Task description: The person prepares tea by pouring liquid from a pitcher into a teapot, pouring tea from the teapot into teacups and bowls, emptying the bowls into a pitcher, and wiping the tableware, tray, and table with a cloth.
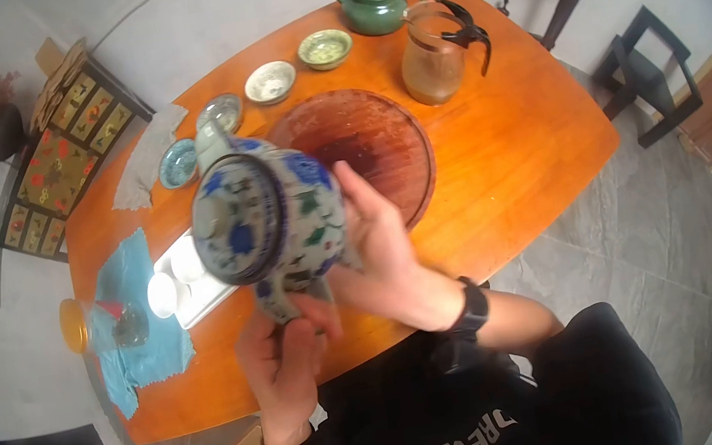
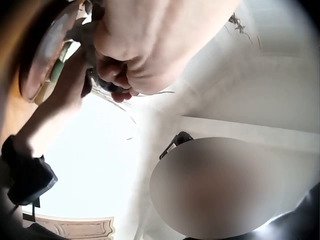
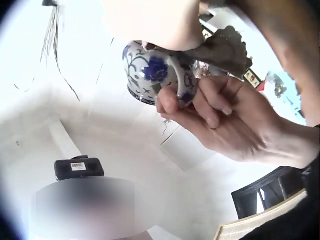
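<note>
A white teapot (image 1: 307,207) with blue flowers and green leaves is held above the table, tilted, its lid facing left and its spout pointing away. My left hand (image 1: 281,365) grips the handle; in the right wrist view the fingers of this left hand (image 3: 240,120) curl round the handle of the teapot (image 3: 155,70). My right hand (image 1: 395,263) holds the pot's body from the right and below, thumb along its side. Part of the right hand's grip is hidden behind the pot. In the left wrist view my left hand (image 2: 145,45) covers most of the pot.
Beneath lies a round wooden tray (image 1: 399,141). Several small bowls, one pale (image 1: 269,81), stand behind; a green teapot (image 1: 376,9) and glass pitcher (image 1: 432,66) are at the back right. At left are a white tray (image 1: 206,304) with cups, blue cloth (image 1: 133,258) and a jar (image 1: 102,324).
</note>
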Demonstrator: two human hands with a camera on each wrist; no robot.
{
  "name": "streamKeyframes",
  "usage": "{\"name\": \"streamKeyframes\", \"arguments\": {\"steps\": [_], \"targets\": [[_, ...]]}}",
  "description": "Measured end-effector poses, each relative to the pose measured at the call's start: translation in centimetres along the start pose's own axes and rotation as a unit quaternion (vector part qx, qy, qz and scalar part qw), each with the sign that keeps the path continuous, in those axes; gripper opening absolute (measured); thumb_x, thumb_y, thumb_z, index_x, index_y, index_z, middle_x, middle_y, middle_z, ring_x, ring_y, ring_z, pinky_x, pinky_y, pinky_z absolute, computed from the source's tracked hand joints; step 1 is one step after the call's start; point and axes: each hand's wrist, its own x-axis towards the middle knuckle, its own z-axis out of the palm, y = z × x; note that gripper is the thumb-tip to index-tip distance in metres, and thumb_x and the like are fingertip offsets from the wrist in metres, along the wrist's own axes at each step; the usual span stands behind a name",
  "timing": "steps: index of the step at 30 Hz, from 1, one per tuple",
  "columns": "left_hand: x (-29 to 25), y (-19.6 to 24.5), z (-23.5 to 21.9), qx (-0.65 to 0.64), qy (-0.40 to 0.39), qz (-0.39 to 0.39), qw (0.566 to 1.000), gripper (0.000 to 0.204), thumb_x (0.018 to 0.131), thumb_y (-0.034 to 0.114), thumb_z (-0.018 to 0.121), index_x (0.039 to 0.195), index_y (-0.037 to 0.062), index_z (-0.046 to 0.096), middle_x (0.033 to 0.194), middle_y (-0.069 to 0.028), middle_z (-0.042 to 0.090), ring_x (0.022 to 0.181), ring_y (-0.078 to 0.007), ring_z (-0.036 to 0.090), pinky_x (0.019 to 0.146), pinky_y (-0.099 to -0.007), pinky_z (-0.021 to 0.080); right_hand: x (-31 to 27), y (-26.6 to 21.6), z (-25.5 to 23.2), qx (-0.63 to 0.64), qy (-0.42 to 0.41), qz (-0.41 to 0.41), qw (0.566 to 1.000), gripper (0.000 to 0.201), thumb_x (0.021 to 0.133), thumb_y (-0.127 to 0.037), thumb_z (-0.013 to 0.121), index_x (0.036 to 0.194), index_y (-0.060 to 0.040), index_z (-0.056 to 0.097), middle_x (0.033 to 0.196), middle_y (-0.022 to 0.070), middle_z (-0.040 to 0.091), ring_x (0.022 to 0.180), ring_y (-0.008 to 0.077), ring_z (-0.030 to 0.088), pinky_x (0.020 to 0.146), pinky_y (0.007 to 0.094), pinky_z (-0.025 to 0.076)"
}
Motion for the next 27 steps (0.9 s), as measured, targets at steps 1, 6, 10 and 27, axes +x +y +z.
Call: {"name": "streamKeyframes", "arguments": {"steps": [1,6,10,27], "targets": [[-0.1,0.3,0.1,-0.021,0.026,-0.002,0.999,0.019,0.105,0.02,0.057,0.102,0.0018,0.061,0.084,-0.004,0.065,0.056,-0.0013,0.04,0.052,-0.0184,0.03,0.1,0.9,0.5,0.002,0.0,-0.009,1.0,0.05,0.111,-0.04,0.036,0.15,-0.0096,0.047,0.147,0.0087,0.056,0.133,0.0255,0.054,0.114,0.0433,0.042],[0.5,0.4,-0.6,0.118,0.1,0.06,0.986,0.015,0.109,0.016,0.05,0.102,0.0041,0.056,0.081,-0.0062,0.062,0.051,0.0001,0.032,0.047,-0.0174,0.021,-1.3,1.9,0.1,-0.083,-0.032,0.03,0.996,0.048,0.109,-0.036,0.042,0.15,-0.0108,0.046,0.144,0.0055,0.055,0.133,0.0227,0.051,0.113,0.0427,0.038],[0.8,-0.2,-2.2,0.106,0.101,0.046,0.988,0.015,0.109,0.017,0.051,0.103,0.0042,0.057,0.081,-0.0053,0.062,0.052,0.0006,0.032,0.048,-0.0169,0.02,-2.7,-2.6,1.8,-0.269,0.071,-0.14,0.95,0.048,0.1,-0.014,0.059,0.146,-0.005,0.047,0.135,0.013,0.06,0.119,0.0253,0.064,0.095,0.0398,0.058],[6.5,-4.0,-1.4,0.179,-0.094,-0.041,0.978,0.023,0.108,0.026,0.053,0.102,0.0061,0.063,0.088,0.002,0.064,0.065,-0.0024,0.046,0.057,-0.0195,0.036,-11.6,-12.0,-3.5,-0.939,0.141,-0.264,0.17,0.046,0.081,-0.001,0.07,0.126,-0.004,0.061,0.118,0.0162,0.065,0.106,0.0355,0.063,0.095,0.0378,0.05]]}}
